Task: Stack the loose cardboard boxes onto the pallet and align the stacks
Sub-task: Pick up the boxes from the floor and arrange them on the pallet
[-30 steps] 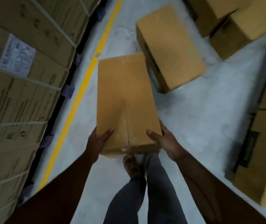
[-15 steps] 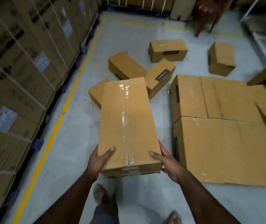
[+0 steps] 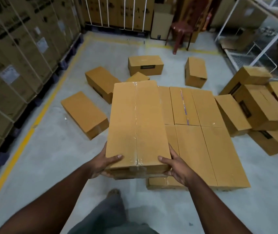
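I carry a long taped cardboard box in front of me, lengthwise and level. My left hand grips its near left corner, thumb on top. My right hand grips the near right corner the same way. The box hangs over the left edge of a flat layer of packed boxes low on the floor; the pallet under them is hidden. Several loose boxes lie around: one on the floor to the left, one behind it, two further back.
A tumbled heap of boxes sits at the right. Tall strapped cartons line the left wall behind a yellow floor line. A red plastic chair and a white wire rack stand at the back.
The view has risen from the floor to the room. I have carried the box forward and to the right, so it now overlaps the flat layer of boxes. Both hands keep their grip.
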{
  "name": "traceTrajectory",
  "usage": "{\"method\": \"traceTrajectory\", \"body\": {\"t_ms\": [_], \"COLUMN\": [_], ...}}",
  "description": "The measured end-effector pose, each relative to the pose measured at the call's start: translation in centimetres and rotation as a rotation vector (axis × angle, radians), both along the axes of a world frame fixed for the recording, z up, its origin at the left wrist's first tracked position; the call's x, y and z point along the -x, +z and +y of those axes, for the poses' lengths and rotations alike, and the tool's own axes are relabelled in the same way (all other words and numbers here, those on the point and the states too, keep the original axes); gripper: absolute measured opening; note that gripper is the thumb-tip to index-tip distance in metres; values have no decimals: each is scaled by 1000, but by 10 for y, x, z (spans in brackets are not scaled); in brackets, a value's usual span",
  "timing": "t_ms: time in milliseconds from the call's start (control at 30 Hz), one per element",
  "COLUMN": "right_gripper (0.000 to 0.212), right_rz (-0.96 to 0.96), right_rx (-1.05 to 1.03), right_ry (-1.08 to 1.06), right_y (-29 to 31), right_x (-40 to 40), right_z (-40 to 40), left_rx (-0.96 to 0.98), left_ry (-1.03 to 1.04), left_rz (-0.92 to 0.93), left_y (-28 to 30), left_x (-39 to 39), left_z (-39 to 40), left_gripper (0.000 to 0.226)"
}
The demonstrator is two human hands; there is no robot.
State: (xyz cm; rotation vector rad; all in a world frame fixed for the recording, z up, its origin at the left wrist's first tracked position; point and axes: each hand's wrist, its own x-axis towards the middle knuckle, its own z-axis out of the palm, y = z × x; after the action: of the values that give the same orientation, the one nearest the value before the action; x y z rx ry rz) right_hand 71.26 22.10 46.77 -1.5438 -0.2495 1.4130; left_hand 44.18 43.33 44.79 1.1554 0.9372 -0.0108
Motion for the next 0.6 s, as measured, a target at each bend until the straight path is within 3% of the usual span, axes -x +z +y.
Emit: {"method": "traceTrajectory", "body": {"t_ms": [267,600], "right_gripper": [93,86], "right_rz": [-33,-155], "right_rx": [-33,143], "right_ry": [-102,-153], "right_y": [-24,-88], "right_x": [-105,-285], "right_z": [35,165], "left_rx": [-184,-203], "left_ry": [-12,-69], "left_rz": [-29,-35], "left_y": [-16,-85], "left_x": [-123,-320], "left_z": [40,180], "left_gripper": [98,114]}}
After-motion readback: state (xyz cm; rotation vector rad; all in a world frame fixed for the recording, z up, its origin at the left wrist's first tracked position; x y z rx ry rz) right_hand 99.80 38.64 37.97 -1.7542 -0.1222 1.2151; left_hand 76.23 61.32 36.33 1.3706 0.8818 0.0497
